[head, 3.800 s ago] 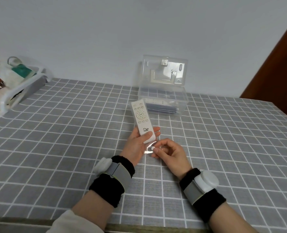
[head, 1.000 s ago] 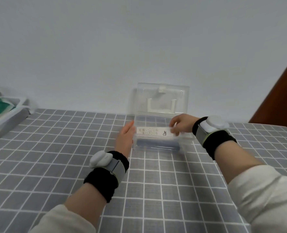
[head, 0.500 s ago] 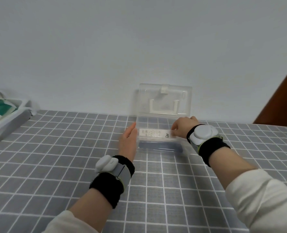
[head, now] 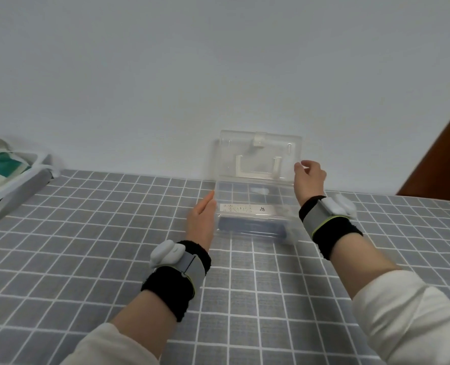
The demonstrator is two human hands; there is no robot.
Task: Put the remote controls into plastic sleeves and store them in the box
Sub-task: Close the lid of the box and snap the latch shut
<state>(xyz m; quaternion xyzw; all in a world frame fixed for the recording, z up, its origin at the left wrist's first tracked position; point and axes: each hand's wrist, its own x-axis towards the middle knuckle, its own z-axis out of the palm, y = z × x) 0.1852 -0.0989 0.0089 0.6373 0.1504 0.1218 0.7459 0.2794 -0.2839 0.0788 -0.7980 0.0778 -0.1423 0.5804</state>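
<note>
Where the clear plastic box (head: 255, 219) stands at the far edge of the tabletop (head: 86, 233), against the wall, its see-through walls make the contents hard to read: a white remote control (head: 247, 208) lies lengthwise across the inside, its buttons only faint marks, and a dark, blurred shape beneath it cannot be identified. Whether the remote wears a plastic sleeve cannot be told. A pale smear shows through the box toward its back. The lid (head: 259, 155) stands upright, leaning at the wall, with moulded ribs on its inner face. At the left edge of the tabletop a white tray (head: 15, 184) is cut off by the frame, holding a green-and-white bag that is only partly visible; a brown panel is cropped at the right edge of the view. The left hand (head: 201, 221) lies flat and open, fingers straight and together, its palm side touching the box's left wall. The right hand (head: 309, 177) is raised beside the lid's right edge, fingers loosely curled and holding nothing; whether a fingertip touches the lid cannot be told. Both wrists carry black bands with grey straps and white pods, and pale sleeves end at the forearms.
</note>
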